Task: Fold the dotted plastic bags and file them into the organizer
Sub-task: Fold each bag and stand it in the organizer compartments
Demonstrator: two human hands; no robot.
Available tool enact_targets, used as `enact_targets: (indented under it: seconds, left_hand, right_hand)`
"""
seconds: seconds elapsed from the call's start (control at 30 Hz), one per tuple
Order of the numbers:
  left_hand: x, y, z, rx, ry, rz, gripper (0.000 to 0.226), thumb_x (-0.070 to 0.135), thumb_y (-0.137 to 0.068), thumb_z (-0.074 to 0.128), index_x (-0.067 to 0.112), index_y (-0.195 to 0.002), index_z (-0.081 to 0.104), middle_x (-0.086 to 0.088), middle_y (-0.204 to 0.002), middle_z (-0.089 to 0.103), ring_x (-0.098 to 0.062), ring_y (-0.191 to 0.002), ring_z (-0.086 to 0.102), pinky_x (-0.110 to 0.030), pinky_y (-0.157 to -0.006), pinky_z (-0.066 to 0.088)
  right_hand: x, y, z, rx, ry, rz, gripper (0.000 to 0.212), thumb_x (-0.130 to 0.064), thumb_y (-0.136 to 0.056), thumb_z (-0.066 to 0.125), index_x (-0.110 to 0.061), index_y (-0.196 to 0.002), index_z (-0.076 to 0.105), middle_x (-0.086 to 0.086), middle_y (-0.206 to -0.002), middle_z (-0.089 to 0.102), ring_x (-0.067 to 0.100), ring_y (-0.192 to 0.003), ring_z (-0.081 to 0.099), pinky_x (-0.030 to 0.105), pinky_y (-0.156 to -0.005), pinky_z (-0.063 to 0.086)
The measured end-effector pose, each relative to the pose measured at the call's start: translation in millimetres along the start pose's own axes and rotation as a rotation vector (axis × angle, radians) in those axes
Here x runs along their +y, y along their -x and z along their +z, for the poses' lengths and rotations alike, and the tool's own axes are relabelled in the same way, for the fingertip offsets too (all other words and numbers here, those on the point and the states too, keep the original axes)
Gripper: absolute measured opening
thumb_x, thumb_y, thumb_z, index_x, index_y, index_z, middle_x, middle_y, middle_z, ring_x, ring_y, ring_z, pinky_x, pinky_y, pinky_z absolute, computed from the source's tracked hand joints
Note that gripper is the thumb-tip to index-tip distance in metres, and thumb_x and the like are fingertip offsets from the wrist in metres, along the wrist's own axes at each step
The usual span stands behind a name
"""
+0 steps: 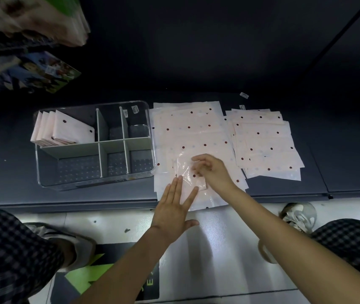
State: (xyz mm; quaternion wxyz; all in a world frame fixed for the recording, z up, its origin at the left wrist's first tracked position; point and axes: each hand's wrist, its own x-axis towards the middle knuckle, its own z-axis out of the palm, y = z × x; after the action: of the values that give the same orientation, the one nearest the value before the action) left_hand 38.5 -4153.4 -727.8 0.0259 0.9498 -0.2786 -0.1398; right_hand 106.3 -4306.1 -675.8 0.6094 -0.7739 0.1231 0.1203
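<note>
My left hand [174,207] lies flat, fingers straight, pressing the dotted bag [187,174] at frame centre. My right hand [209,172] curls over its fold; I cannot tell the grip. The organizer [95,181] sits left on the tabletop [10,172], folded bags [65,130] filed upper left.

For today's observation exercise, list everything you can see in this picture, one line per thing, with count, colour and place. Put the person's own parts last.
organizer: one, clear with pale dividers, left on the dark surface
folded dotted bags: about four, pale pink, upright in the organizer's back-left compartment
middle stack of dotted bags: one stack, pale pink with dark dots, right of the organizer
right stack of dotted bags: one stack, same colours, far right
bag being folded: one, on the middle stack, under both hands
shoes: two, pale, on the floor
left hand: flat, fingers straight on the bag
right hand: fingers curled at the bag's fold
</note>
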Motion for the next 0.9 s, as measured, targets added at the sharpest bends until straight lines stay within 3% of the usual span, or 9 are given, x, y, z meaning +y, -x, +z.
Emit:
enact_targets:
  seconds: [0.1, 0.2, 0.3, 0.43, 0.57, 0.67, 0.73, 0.83, 0.9]
  left_hand:
    - [3, 0, 0, -0.012, 0.032, -0.024, 0.089, 0.072, -0.087, 0.025, 0.029, -0.140, -0.033, -0.021, -0.144, -0.036, -0.032, -0.129, -0.041, -0.040, -0.112, -0.021]
    - [5, 0, -1, -0.008, 0.062, -0.043, 0.091, 0.073, -0.086, 0.026, 0.029, -0.139, -0.033, -0.023, -0.145, -0.036, -0.033, -0.130, -0.041, -0.040, -0.110, -0.023]
    - [5, 2, -2, -0.004, 0.076, -0.032, 0.093, 0.074, -0.085, 0.026, 0.027, -0.141, -0.031, -0.022, -0.145, -0.037, -0.033, -0.130, -0.041, -0.042, -0.107, -0.027]
    - [4, 3, -2, 0.014, 0.112, -0.011, 0.089, 0.073, -0.086, 0.024, 0.027, -0.146, -0.022, -0.018, -0.146, -0.037, -0.033, -0.133, -0.038, -0.043, -0.107, -0.027]
    - [-4, 0, -8, 0.097, 0.362, -0.038, 0.070, 0.064, -0.090, 0.035, 0.030, -0.149, 0.019, -0.007, -0.158, -0.013, -0.021, -0.142, -0.024, -0.031, -0.116, -0.015]
    - [-7, -3, -25, 0.284, 0.732, -0.170, 0.049, 0.044, -0.090, 0.056, 0.023, -0.134, 0.050, -0.003, -0.153, 0.024, -0.018, -0.143, 0.018, -0.030, -0.115, 0.023]
    - [-8, -5, -40, 0.470, 0.931, -0.332, 0.046, 0.032, -0.088, 0.064, 0.018, -0.131, 0.053, -0.001, -0.144, 0.037, -0.015, -0.133, 0.035, -0.031, -0.105, 0.037]
    - [-8, -10, -61, 0.573, 1.235, -0.507, 0.056, 0.021, -0.087, 0.066, 0.017, -0.138, 0.043, 0.002, -0.136, 0.043, -0.011, -0.122, 0.044, -0.025, -0.101, 0.038]
    - [-7, -12, -76, 0.547, 1.497, -0.541, 0.057, 0.016, -0.089, 0.063, 0.017, -0.140, 0.038, 0.001, -0.132, 0.046, -0.011, -0.116, 0.048, -0.021, -0.099, 0.038]
  right_hand:
    - [-6, -9, 12, -0.337, -0.008, 0.160, 0.022, -0.002, -0.095, 0.050, -0.001, -0.113, 0.061, 0.013, -0.102, 0.066, 0.018, -0.093, 0.064, 0.026, -0.093, 0.050]
    - [-12, -28, 13, -0.217, -0.057, 0.167, 0.028, 0.002, -0.095, 0.048, 0.008, -0.121, 0.056, 0.021, -0.106, 0.062, 0.022, -0.094, 0.062, 0.030, -0.094, 0.050]
    - [-18, -46, 8, -0.104, 0.223, -0.035, 0.031, 0.002, -0.087, 0.060, 0.000, -0.117, 0.061, 0.014, -0.115, 0.064, 0.018, -0.103, 0.059, 0.019, -0.094, 0.045]
    - [-19, -62, 1, -0.304, 0.700, -0.147, 0.039, -0.015, -0.077, 0.075, -0.013, -0.113, 0.062, 0.001, -0.114, 0.062, 0.013, -0.106, 0.056, 0.026, -0.095, 0.042]
    - [-23, -70, 4, -0.373, 1.048, -0.132, 0.028, -0.030, -0.078, 0.073, -0.022, -0.099, 0.056, -0.014, -0.082, 0.047, 0.016, -0.098, 0.040, 0.026, -0.081, 0.028]
    - [-29, -70, -2, -0.395, 0.983, -0.111, 0.023, -0.029, -0.082, 0.070, -0.020, -0.080, 0.048, -0.009, -0.079, 0.042, 0.016, -0.093, 0.036, 0.028, -0.078, 0.031]
    - [-37, -62, -13, -0.388, 0.787, -0.087, 0.029, -0.024, -0.084, 0.068, -0.019, -0.071, 0.043, -0.007, -0.076, 0.040, 0.014, -0.079, 0.038, 0.024, -0.067, 0.032]
    - [-48, -38, -29, -0.329, 0.550, -0.036, 0.035, -0.029, -0.092, 0.058, -0.020, -0.069, 0.033, -0.007, -0.069, 0.032, 0.009, -0.061, 0.031, 0.022, -0.055, 0.026]
    - [-47, -20, -35, -0.287, 0.433, -0.024, 0.026, -0.036, -0.095, 0.052, -0.016, -0.079, 0.044, -0.003, -0.073, 0.042, 0.008, -0.062, 0.042, 0.019, -0.059, 0.036]
